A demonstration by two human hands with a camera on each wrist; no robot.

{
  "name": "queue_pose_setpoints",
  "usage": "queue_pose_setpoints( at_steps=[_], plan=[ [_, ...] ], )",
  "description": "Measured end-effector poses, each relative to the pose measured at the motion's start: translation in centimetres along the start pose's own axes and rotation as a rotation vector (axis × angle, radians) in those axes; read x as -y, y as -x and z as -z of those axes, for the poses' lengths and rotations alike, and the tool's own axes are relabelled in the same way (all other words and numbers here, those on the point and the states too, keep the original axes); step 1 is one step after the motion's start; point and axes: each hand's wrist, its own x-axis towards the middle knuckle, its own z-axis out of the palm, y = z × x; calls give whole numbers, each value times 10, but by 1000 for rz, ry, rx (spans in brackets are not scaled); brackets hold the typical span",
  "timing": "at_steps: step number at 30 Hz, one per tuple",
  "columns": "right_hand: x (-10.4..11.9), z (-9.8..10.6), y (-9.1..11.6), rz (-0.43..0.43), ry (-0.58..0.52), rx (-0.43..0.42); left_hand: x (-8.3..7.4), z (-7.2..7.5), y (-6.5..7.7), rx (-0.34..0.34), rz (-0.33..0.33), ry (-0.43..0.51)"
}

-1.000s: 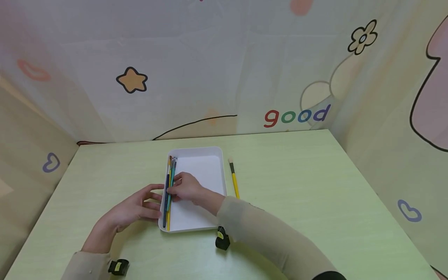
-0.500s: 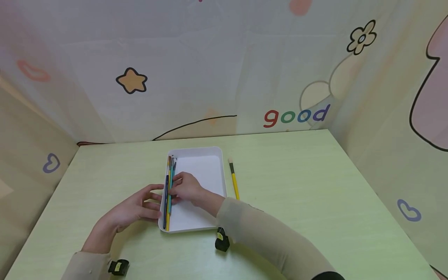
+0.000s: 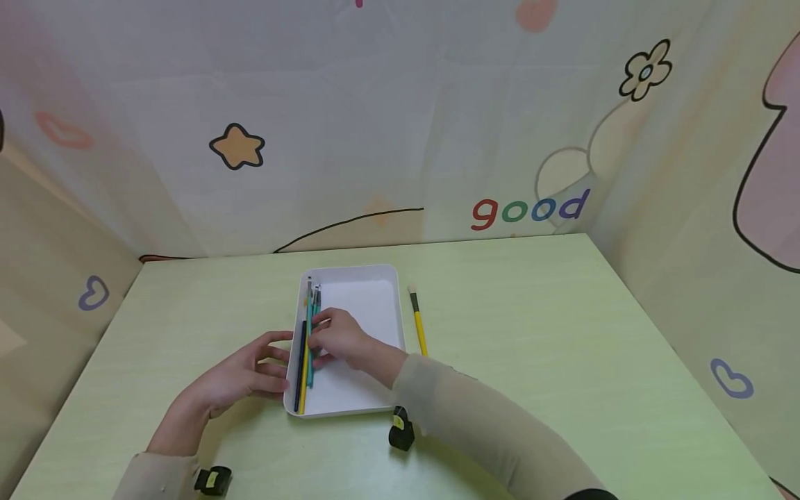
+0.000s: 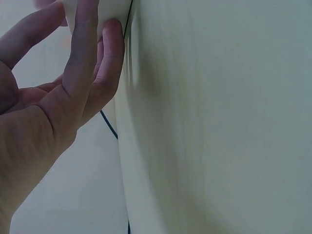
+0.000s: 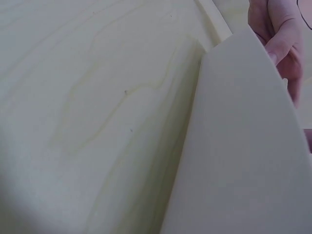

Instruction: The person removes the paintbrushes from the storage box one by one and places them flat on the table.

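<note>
Several thin paintbrushes lie side by side along the left wall of a white tray (image 3: 365,295): a dark one (image 3: 299,378), a yellow one (image 3: 303,399) and teal ones (image 3: 310,375). Reaching into the tray, my right hand (image 3: 342,340) pinches at the teal paintbrushes, its fingertips partly hidden behind the palm. My left hand (image 3: 234,375) rests its spread fingers against the tray's outer left side. In the left wrist view, the fingers (image 4: 80,53) of that hand reach to the tray's pale wall (image 4: 108,12).
A wider yellow paintbrush (image 3: 421,330) with a black ferrule lies on the pale green table (image 3: 531,333), right of the tray. The near part of it is covered by the right sleeve (image 3: 462,403). A printed cloth (image 3: 350,139) stands behind the table.
The right hand has shifted slightly to the right, and the paintbrushes have moved with it, spreading a little from the tray's left wall. The left hand keeps its place at the tray.
</note>
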Motion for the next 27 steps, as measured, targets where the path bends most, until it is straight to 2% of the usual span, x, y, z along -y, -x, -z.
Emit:
queue_pose_setpoints(
  at_steps=[15,27],
  plan=[
    [6,19,17,2,13,36,-1,-3,0,-28,22,-12],
    [8,44,29,10,-32,52,1,-4,-2,-36,34,-21]
  ],
)
